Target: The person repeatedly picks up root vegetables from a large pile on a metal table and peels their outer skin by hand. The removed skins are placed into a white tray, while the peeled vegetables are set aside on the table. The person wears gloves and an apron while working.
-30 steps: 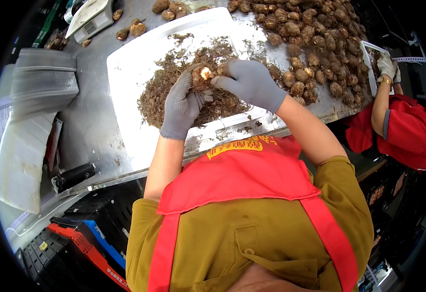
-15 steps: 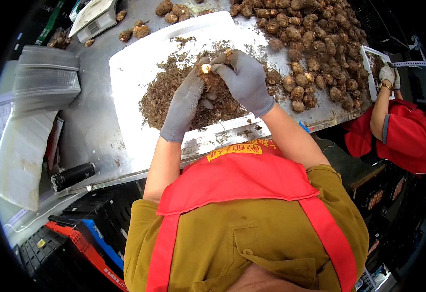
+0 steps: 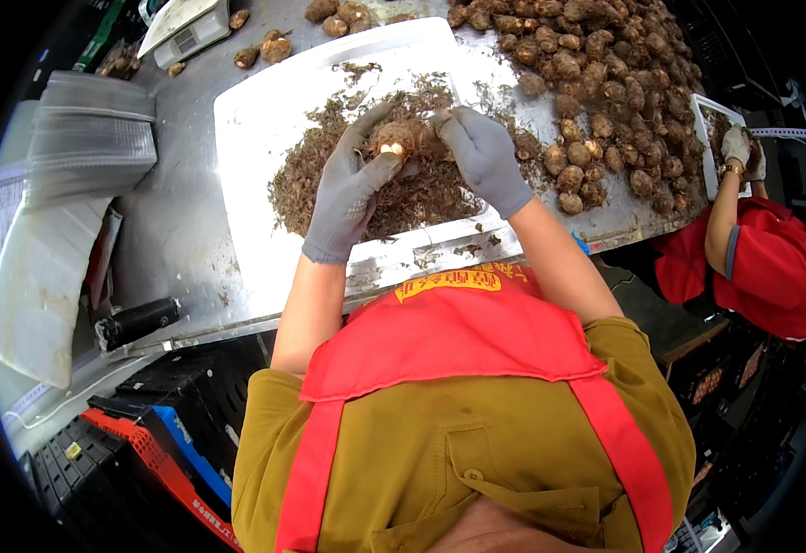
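My gloved left hand (image 3: 346, 195) wraps round a brown, hairy taro (image 3: 403, 136) above the white tray (image 3: 240, 152). A pale cut spot shows on the taro beside my left thumb. Just to its right, my gloved right hand (image 3: 486, 158) has its fingers drawn together, fingertips close to the taro's right side. What those fingers pinch, if anything, is hidden. Under both hands lies a heap of brown fibrous peelings (image 3: 306, 189) spread over the tray.
A large pile of taros (image 3: 619, 92) covers the table at the right. White scales (image 3: 184, 32) and a few loose taros stand at the far left. Clear plastic containers (image 3: 89, 138) sit left. A co-worker in red (image 3: 771, 263) works at another tray, far right.
My right hand has drawn away to the right from the taro, which shows more now. The taro has turned in my left hand, its pale spot lower. The view has shifted slightly.
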`<action>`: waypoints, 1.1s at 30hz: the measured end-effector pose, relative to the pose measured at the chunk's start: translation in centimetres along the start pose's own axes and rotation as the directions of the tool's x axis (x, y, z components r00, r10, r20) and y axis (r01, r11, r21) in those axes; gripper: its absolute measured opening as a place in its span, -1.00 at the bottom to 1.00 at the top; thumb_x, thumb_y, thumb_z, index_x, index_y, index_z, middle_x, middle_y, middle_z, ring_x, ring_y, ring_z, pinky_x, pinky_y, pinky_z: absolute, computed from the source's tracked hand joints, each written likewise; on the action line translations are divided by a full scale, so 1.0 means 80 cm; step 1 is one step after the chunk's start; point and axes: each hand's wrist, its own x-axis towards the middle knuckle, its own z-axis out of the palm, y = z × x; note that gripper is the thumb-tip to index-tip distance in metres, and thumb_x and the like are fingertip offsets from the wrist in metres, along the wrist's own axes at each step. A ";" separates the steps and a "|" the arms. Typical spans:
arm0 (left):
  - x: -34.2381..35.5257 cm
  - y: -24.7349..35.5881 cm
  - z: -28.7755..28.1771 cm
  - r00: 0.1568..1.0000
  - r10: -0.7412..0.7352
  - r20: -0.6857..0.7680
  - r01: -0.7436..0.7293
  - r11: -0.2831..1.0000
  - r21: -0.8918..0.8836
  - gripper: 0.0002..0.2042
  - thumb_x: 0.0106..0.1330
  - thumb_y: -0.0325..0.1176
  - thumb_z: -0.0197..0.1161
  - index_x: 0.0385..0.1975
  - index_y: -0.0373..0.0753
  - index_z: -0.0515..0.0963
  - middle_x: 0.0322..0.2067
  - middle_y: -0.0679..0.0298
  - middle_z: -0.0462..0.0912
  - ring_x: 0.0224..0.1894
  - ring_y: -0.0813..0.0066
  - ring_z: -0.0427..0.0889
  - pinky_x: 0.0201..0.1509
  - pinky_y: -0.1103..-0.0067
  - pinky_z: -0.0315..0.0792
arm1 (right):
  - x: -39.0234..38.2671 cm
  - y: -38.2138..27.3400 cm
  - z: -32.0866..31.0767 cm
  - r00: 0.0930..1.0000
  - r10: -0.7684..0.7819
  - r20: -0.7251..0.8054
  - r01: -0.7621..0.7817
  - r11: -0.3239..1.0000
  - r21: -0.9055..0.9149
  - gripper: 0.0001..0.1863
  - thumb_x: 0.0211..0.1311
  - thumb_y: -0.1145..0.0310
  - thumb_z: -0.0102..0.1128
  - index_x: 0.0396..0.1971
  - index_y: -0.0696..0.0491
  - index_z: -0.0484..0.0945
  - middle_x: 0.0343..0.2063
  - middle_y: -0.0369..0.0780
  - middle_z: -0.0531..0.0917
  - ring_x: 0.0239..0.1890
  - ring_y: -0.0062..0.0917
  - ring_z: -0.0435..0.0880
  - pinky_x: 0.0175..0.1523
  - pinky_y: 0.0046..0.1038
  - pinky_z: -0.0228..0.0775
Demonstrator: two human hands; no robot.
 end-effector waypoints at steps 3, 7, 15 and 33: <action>0.002 -0.003 0.000 1.000 -0.008 0.006 0.008 1.000 0.010 -0.17 0.17 -0.20 0.43 0.36 -0.38 0.12 0.18 0.05 0.36 0.16 0.35 0.47 0.15 0.48 0.50 | 0.002 -0.018 0.013 0.999 -0.028 0.034 0.013 0.925 0.381 -0.71 0.33 0.25 0.12 -0.15 0.14 0.65 -0.30 -0.14 0.69 -0.25 -0.46 0.67 -0.13 -0.46 0.47; 0.008 -0.016 -0.014 0.995 0.088 -0.038 -0.072 0.950 0.302 -0.05 0.06 -0.11 0.49 0.39 -0.36 0.09 0.27 0.06 0.30 0.20 0.40 0.42 0.21 0.51 0.42 | -0.003 -0.038 0.022 0.987 -0.022 0.161 -0.095 0.726 0.681 -0.72 0.31 0.38 0.11 -0.07 0.14 0.63 -0.20 -0.21 0.70 -0.14 -0.61 0.63 -0.04 -0.53 0.46; 0.000 0.001 0.001 0.980 0.184 -0.083 -0.138 0.911 0.387 -0.03 0.01 -0.10 0.50 0.39 -0.34 0.11 0.28 0.09 0.32 0.22 0.44 0.38 0.21 0.53 0.39 | 0.029 0.007 0.032 0.979 -0.201 -0.036 0.196 0.975 -0.108 -0.71 0.26 0.18 0.17 -0.36 0.11 0.67 -0.47 -0.09 0.64 -0.37 -0.23 0.62 -0.22 -0.33 0.44; -0.004 0.026 -0.006 0.976 0.214 0.031 -0.161 0.624 0.765 -0.11 0.01 -0.27 0.34 0.40 -0.35 0.08 0.33 -0.02 0.27 0.36 0.27 0.28 0.38 0.47 0.20 | 0.054 -0.016 0.029 0.928 -0.372 0.024 0.372 0.916 -0.150 -0.77 0.14 0.21 0.17 -0.47 0.07 0.66 -0.44 -0.12 0.62 -0.32 -0.22 0.59 -0.15 -0.25 0.42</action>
